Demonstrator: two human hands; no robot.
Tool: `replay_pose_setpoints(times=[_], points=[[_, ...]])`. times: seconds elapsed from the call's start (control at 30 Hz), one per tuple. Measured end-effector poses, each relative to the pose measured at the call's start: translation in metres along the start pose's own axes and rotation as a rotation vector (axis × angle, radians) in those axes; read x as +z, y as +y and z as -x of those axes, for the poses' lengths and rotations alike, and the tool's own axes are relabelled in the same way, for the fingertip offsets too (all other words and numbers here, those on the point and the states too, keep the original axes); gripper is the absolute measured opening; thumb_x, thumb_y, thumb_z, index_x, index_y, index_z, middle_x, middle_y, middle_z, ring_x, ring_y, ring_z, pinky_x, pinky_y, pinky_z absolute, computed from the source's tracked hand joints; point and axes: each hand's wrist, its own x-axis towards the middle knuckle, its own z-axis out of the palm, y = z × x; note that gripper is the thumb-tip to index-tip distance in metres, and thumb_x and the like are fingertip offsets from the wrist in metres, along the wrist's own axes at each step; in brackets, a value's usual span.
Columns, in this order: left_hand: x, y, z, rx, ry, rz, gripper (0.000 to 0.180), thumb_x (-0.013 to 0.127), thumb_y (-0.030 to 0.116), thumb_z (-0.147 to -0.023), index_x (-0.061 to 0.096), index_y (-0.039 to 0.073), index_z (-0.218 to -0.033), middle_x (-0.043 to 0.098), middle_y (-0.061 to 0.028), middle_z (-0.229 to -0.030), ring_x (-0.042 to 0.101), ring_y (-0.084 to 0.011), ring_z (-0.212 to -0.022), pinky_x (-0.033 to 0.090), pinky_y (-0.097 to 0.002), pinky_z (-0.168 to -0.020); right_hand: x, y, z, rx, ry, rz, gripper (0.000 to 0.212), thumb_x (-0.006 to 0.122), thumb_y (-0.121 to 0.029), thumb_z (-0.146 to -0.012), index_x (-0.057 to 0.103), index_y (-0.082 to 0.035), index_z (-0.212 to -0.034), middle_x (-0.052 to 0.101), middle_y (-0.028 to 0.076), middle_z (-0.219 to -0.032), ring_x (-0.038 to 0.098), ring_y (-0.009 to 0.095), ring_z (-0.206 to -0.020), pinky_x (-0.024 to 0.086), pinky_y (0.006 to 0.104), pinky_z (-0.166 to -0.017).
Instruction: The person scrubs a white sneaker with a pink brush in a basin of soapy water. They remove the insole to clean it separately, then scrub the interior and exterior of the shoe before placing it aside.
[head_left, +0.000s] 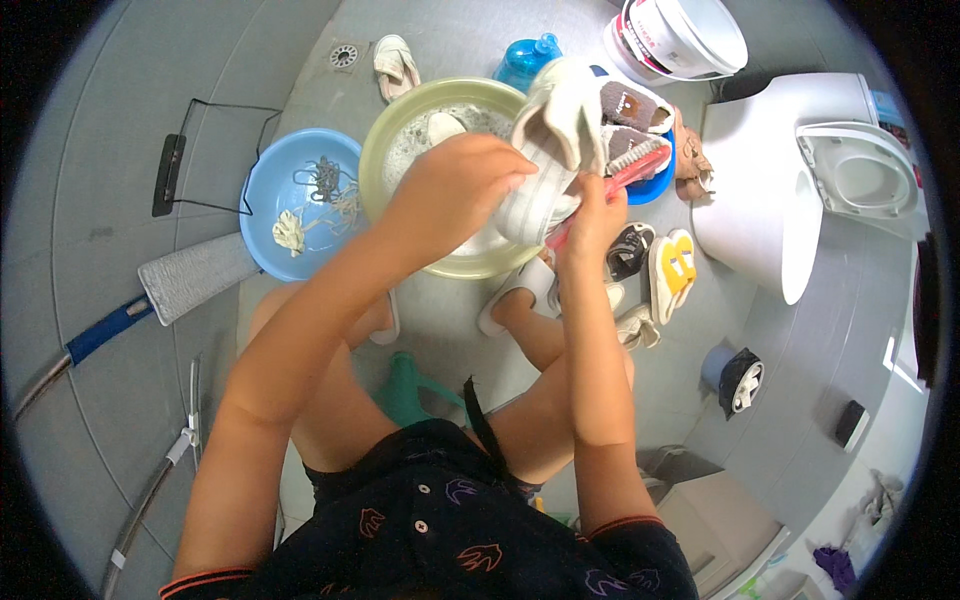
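Red brush slanting, head up-right (handle low-left), clamped in right fingers, left fingers gripping white shoe

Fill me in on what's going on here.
A person's left hand holds a white shoe above a pale green basin of sudsy water. Their right hand grips a red brush close beside the shoe. To the left, loose laces lie in a light blue basin.
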Motion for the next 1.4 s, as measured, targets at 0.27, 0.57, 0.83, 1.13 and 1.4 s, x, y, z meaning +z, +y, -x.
replay_pose_setpoints(times=[0.27,0.57,0.83,1.13,1.4], points=[[0.015,-0.022,-0.012,-0.199,-0.096,-0.043,0.053,0.055,0.005,-0.089,0.042,0.008,-0.14,0.064,-0.0189,-0.113,0.06,-0.0317,-0.108,0.047,-0.0364,-0.09,0.007,0.002,0.03,0.0,-0.13,0.224,0.02,0.065,-0.009,-0.075,0.046,-0.008,-0.083,0.045,-0.003,-0.069,0.042,0.007,-0.058,0.036,0.0233,-0.052],[0.001,-0.043,-0.033,-0.171,-0.055,-0.161,0.077,0.076,0.011,-0.071,0.043,0.016,-0.14,0.046,-0.0141,-0.139,0.045,-0.0327,-0.126,0.04,-0.0391,-0.104,-0.001,-0.004,0.052,0.27,-0.331,0.234,0.024,0.06,-0.008,-0.077,0.057,-0.001,-0.1,0.057,0.001,-0.079,0.05,0.01,-0.064,0.041,0.0241,-0.058],[0.005,-0.065,-0.026,0.054,0.048,-0.636,0.071,0.078,0.037,-0.069,0.054,0.012,-0.132,0.046,-0.0145,-0.138,0.042,-0.0329,-0.129,0.037,-0.0422,-0.105,-0.008,-0.01,0.063,0.268,-0.434,0.153,0.031,0.058,-0.003,-0.076,0.058,0.0,-0.107,0.061,0.002,-0.084,0.055,0.01,-0.069,0.045,0.024,-0.063],[-0.006,-0.069,-0.033,-0.363,-0.368,-0.533,0.049,0.056,0.043,-0.09,0.061,0.0,-0.114,0.062,-0.0213,-0.11,0.058,-0.0381,-0.104,0.036,-0.048,-0.101,-0.021,-0.011,0.055,0.209,-0.504,0.239,0.026,0.058,-0.001,-0.073,0.058,-0.003,-0.099,0.057,-0.001,-0.081,0.051,0.008,-0.067,0.041,0.0222,-0.061],[-0.007,-0.057,-0.038,0.05,0.322,-0.334,0.022,0.068,0.019,-0.081,0.06,0.005,-0.097,0.061,-0.0146,-0.092,0.06,-0.0338,-0.087,0.043,-0.0419,-0.089,-0.007,-0.022,0.048,0.139,-0.402,0.283,0.026,0.062,-0.001,-0.07,0.058,0.0,-0.095,0.06,0.001,-0.077,0.053,0.009,-0.064,0.044,0.0235,-0.059]])
